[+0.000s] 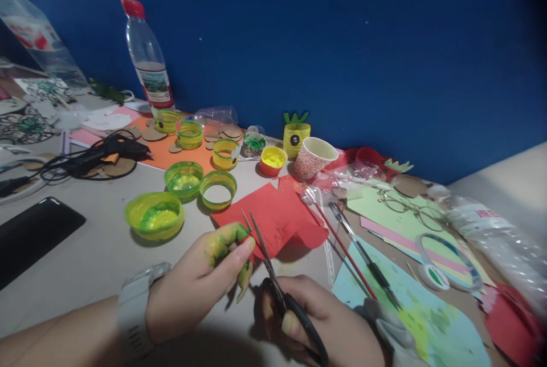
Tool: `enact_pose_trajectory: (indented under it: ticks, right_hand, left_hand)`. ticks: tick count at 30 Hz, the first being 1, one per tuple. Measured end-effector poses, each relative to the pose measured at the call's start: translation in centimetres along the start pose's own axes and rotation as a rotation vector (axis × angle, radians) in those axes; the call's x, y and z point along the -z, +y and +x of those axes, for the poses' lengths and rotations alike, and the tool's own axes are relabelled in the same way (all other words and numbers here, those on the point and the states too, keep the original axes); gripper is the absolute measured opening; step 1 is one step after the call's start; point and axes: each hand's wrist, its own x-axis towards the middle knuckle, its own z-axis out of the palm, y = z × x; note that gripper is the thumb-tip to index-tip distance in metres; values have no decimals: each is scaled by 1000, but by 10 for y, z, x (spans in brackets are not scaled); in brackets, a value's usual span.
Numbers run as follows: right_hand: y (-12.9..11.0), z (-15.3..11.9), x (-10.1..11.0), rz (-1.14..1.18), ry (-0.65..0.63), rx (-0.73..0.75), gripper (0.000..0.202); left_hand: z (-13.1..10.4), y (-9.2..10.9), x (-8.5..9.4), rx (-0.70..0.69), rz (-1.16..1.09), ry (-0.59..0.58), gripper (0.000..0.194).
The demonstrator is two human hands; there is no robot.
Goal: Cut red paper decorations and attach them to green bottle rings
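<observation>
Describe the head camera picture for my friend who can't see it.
A right hand holds open scissors beside a paint-stained left hand pinching a small red piece. Beyond lie red paper and green-and-yellow bowls.

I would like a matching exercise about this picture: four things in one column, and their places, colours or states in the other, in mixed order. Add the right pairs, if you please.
Things:
1. scissors
2. watch
3. phone
4. small red cup

Places, colours or states:
A. around the left wrist
B. with yellow filling inside
C. blades apart, in the right hand
D. black, lying flat at the left edge of the view

Right pairs: 1-C, 2-A, 3-D, 4-B
</observation>
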Motion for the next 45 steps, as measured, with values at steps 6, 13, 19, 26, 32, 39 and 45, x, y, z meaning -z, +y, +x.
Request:
enact_pose_trajectory:
  ticks: [6,13,19,26,32,39,45]
  right_hand:
    - [-5,3,5,-163,-42,41,65]
    - [-7,3,5,-186,-31,58,63]
    - [-6,4,5,-193,-38,66,64]
    - [-3,2,3,-154,-29,70,63]
    - [0,2,3,-111,-30,87,61]
    - [-3,4,3,-131,-34,66,64]
    - [-3,2,3,-134,-27,68,63]
  left_hand:
    - [0,-1,0,-14,28,16,29]
    - [0,0,1,-11,50,3,33]
    - [1,2,0,-5,44,10,33]
    - [-1,4,-1,10,46,19,34]
    - [-2,3,-1,4,38,8,34]
    - [-2,3,-1,-10,14,68,35]
    - [-2,2,0,17,-3,43,34]
